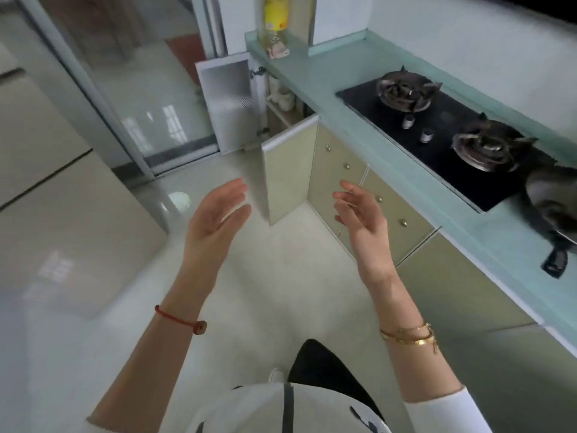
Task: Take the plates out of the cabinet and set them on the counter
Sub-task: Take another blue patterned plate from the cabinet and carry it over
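Under the pale green counter (315, 79) a lower cabinet stands with both doors swung out: a white-lined far door (229, 101) and a beige near door (285, 173). Inside, white crockery (282, 96) sits on a shelf; I cannot tell plates from cups there. My left hand (215, 217) and my right hand (359, 214) hover over the floor in front of the near door, palms facing each other, fingers apart, holding nothing.
A black two-burner gas hob (443, 129) is set into the counter, with a dark pan (552, 207) at its right end. A yellow bottle (276, 17) stands at the counter's far end. Beige drawers (352, 189) run below; a refrigerator (53, 170) is on the left.
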`<state>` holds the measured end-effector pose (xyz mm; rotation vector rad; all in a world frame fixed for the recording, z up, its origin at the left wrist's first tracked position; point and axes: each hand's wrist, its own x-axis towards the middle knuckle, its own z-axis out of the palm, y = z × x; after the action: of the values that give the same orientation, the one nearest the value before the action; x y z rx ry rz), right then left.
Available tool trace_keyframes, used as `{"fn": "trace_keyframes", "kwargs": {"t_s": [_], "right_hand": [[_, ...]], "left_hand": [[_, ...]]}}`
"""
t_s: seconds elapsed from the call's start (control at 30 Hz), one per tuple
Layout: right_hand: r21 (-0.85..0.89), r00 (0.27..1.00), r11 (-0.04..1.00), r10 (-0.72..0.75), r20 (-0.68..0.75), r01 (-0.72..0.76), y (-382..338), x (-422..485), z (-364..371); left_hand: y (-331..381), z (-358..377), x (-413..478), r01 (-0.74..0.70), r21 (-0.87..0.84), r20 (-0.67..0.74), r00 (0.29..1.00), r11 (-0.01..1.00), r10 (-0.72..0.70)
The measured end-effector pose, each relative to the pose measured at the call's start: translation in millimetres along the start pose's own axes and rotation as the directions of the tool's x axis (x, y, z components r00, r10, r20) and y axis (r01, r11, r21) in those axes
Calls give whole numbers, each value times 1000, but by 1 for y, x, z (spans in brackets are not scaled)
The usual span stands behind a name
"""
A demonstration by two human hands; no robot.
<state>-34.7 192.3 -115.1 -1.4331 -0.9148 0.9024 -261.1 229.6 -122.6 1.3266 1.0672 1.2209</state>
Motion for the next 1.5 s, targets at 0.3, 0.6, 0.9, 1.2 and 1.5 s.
{"fn": "trace_keyframes", "kwargs": {"t_s": [0.3,0.6,0.9,1.2,1.5], "right_hand": [[-20,982,1000,-18,187,22,4,122,132],[-18,957,998,-48,285,55,-19,301,266],[-57,976,998,-7,219,20,-17,430,352],[-32,988,998,57,-146,-62,12,542,415],[79,835,985,172,-523,-153,34,600,472]], "left_hand": [[-19,-96,106,-8,-18,-196,981,1000,4],[-28,-162,286,-5,27,-269,963,1000,12],[-47,-200,450,69,15,-238,969,998,-63],[-94,-237,659,88,26,68,994,996,-90],[-140,-248,828,143,105,493,852,984,-176]]}}
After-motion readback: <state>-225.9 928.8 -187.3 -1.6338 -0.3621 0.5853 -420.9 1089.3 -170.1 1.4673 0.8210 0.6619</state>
